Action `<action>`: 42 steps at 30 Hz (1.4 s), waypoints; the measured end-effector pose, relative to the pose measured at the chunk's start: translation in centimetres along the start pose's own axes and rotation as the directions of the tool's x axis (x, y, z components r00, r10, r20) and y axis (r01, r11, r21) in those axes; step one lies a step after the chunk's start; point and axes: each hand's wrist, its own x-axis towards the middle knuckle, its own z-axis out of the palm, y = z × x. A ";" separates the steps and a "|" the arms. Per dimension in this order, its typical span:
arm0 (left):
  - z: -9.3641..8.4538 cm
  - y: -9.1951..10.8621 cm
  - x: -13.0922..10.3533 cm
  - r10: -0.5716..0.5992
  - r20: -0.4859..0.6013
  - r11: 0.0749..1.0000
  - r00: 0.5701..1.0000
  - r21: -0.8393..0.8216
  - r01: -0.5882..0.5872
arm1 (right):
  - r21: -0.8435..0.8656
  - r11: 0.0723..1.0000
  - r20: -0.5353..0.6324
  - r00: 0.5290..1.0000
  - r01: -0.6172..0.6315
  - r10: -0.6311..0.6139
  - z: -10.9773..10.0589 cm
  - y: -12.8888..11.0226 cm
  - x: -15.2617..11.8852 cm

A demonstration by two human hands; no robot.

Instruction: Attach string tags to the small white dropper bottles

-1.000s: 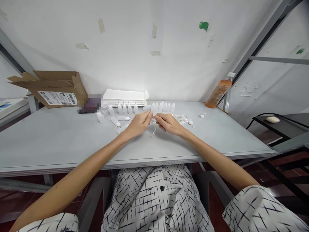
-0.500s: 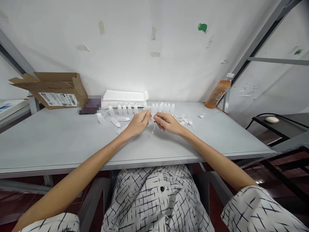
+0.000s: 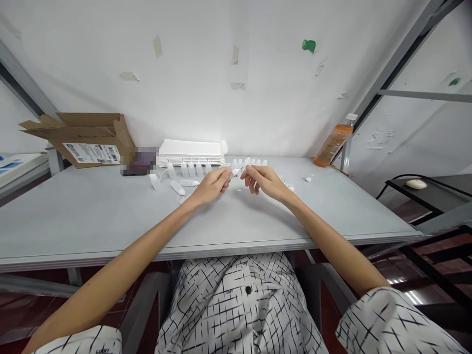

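My left hand (image 3: 214, 185) is closed round a small white squeeze bottle (image 3: 235, 172), whose nozzle end sticks out past the fingertips toward the right. Just right of that nozzle is my right hand (image 3: 266, 183), thumb and forefinger pinched together and the other fingers curled down. A thin line shows between nozzle and pinch; what the right fingertips hold is too small to make out. Behind my hands stand several capless-looking bottles (image 3: 254, 162), partly covered. To the left, a row of bottles with thin dark tips (image 3: 191, 169) stands upright, and another bottle (image 3: 177, 188) lies down.
Small white caps (image 3: 291, 188) lie partly hidden behind my right hand, with a few loose pieces (image 3: 308, 179) farther right. A white paper stack (image 3: 191, 147), cardboard box (image 3: 92, 142) and orange bottle (image 3: 334, 143) stand along the wall on the grey table (image 3: 110, 221).
My right hand has drawn slightly right and up from the bottle, its fingers now curled lower. The white strap that dangled between my hands no longer shows. The bottle's nozzle is now exposed.
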 end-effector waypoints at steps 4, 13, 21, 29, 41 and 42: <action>-0.2 -0.3 0.2 0.071 -0.030 0.996 0.997 0.055 -0.070 | -0.020 0.999 0.117 0.992 -0.041 0.043 0.1 -0.1 -0.1; -0.2 0.1 0.3 0.080 -0.070 0.996 0.994 0.035 -0.078 | 0.056 0.997 0.099 0.994 -0.047 0.042 0.8 0.5 0.0; -0.3 0.1 0.0 0.088 -0.046 0.986 0.995 0.146 -0.080 | 0.119 0.991 0.029 0.998 -0.060 0.056 1.9 0.6 0.1; -0.4 -0.2 -0.1 0.104 -0.035 0.968 0.994 0.233 -0.093 | 0.182 0.980 0.006 0.997 -0.081 0.081 1.8 0.5 0.0; -0.3 0.5 -0.4 0.075 -0.062 0.850 0.995 0.526 -0.031 | 0.180 0.983 -0.170 0.983 -0.037 0.068 1.6 0.4 0.3; -0.2 0.6 -0.4 0.072 -0.066 0.839 0.995 0.543 -0.025 | 0.169 0.985 -0.193 0.979 -0.033 0.066 1.5 0.4 0.4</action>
